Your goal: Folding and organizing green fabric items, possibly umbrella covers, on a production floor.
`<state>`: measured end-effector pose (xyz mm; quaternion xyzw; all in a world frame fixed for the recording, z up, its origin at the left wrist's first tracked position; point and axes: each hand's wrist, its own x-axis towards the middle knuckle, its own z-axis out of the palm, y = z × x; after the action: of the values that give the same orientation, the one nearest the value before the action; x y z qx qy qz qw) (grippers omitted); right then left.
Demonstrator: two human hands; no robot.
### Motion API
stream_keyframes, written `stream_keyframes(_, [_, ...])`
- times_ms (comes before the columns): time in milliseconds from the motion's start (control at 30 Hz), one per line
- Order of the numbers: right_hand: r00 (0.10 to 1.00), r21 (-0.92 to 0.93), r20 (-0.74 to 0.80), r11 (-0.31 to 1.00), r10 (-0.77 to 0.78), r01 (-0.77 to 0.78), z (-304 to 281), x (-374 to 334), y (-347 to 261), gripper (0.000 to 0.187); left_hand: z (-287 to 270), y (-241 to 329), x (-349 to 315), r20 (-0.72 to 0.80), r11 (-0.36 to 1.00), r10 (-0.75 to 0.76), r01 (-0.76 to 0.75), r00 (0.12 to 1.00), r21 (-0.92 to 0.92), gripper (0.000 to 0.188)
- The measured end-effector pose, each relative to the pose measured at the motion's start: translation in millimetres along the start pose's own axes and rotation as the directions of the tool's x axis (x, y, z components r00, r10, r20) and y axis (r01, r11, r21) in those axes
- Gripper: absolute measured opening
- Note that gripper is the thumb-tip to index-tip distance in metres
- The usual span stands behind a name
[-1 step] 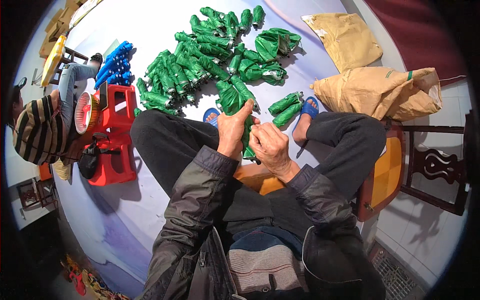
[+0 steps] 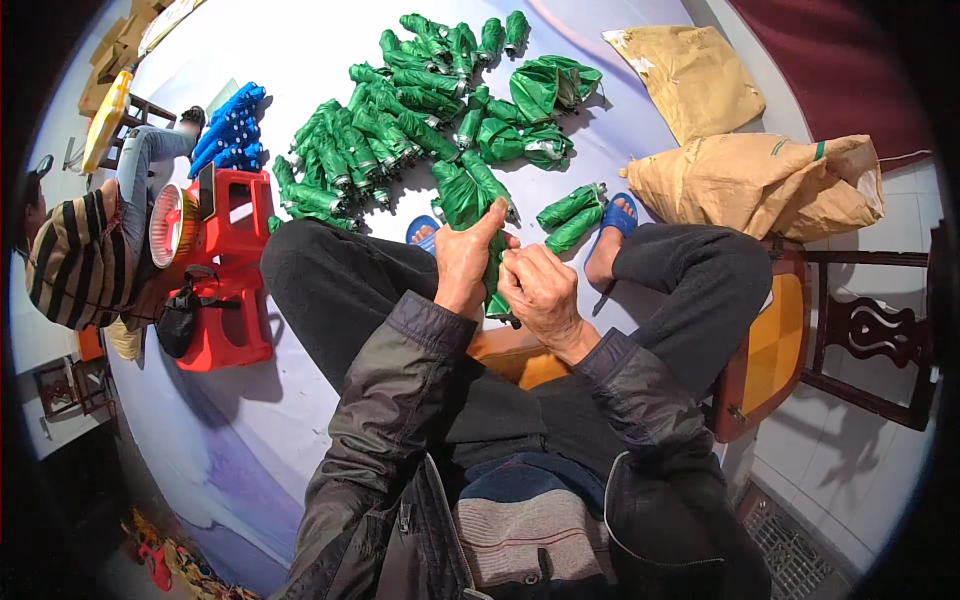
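A green folding umbrella, furled, is between my two hands above my lap. My left hand is closed round it with the thumb pointing up. Curled fingers of my right hand pinch at its right side; the exact part they grip is hidden. Beyond my hands lies a large heap of furled green umbrellas. Looser, partly spread green umbrellas lie at its right. A pair of rolled green umbrellas rests beside my right foot, in a blue slipper.
Brown sacks lie at the right, near a dark wooden chair. Stacked red stools stand at the left, with a round basket and black pouch. Blue umbrellas lie beyond. A person in a striped top sits far left.
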<state>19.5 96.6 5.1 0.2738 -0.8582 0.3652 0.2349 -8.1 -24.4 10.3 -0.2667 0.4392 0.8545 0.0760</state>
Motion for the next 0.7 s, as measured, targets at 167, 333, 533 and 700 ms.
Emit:
stream_keyframes(167, [0.999,-0.016,0.037,1.000,-0.017,0.017,1,-2,1,0.013,0,-2,-1,-0.033,0.998,0.018,-0.016,0.999,0.062,0.018])
stream_keyframes(333, [0.996,-0.020,0.092,1.000,0.011,-0.009,-3,-5,-2,0.013,0,6,-1,-0.008,0.990,0.022,-0.021,1.000,0.141,0.018])
stream_keyframes(533, [0.976,0.099,0.046,0.971,0.215,-0.219,-21,10,0,0.046,1,15,-2,0.117,0.989,0.120,-0.128,0.986,0.069,0.021])
stream_keyframes(700, [0.789,0.169,0.414,0.813,0.454,-0.557,-7,-10,2,0.060,2,11,3,0.126,0.985,0.055,-0.033,0.991,-0.170,0.031])
